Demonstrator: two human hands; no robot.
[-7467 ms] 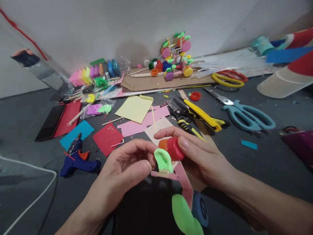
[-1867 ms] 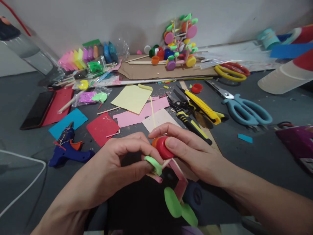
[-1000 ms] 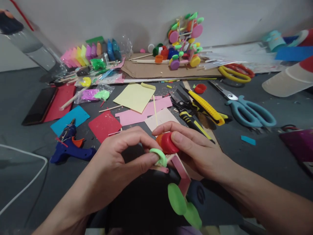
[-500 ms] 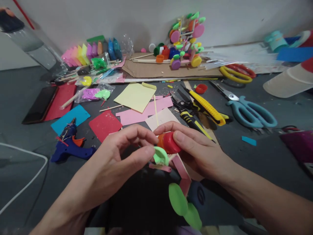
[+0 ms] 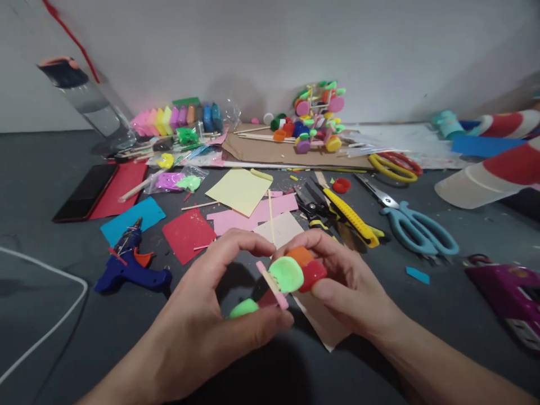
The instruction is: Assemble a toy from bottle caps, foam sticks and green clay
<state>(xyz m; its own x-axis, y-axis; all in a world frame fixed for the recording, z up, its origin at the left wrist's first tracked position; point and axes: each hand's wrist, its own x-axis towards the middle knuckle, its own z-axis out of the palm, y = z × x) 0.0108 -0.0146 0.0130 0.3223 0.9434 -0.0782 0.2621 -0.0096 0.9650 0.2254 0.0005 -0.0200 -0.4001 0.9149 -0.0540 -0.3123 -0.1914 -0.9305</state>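
Between my hands is a small craft model with a pink strip [image 5: 272, 286] and a pale stick along it. A bright green clay disc [image 5: 287, 274] sits at its middle, and another green clay piece [image 5: 243, 308] shows at the lower left. My left hand [image 5: 198, 320] curves round the model, its thumb at the strip's lower end and its fingertips near the top. My right hand [image 5: 352, 287] grips the model's right side, where a red cap [image 5: 314, 275] and an orange cap [image 5: 298, 256] sit together. The fingers behind the model are partly hidden.
A blue glue gun [image 5: 130, 270] lies left, near a red paper square [image 5: 189, 236]. Pliers [image 5: 312, 208], a yellow cutter [image 5: 350, 216] and blue-handled scissors [image 5: 415, 228] lie right. Behind stand a decorated stick model [image 5: 319, 115] and a water bottle [image 5: 95, 109].
The model has been turned, so the green discs moved from below to the left and the pink strip now slants. My head view has tilted up, showing more wall.
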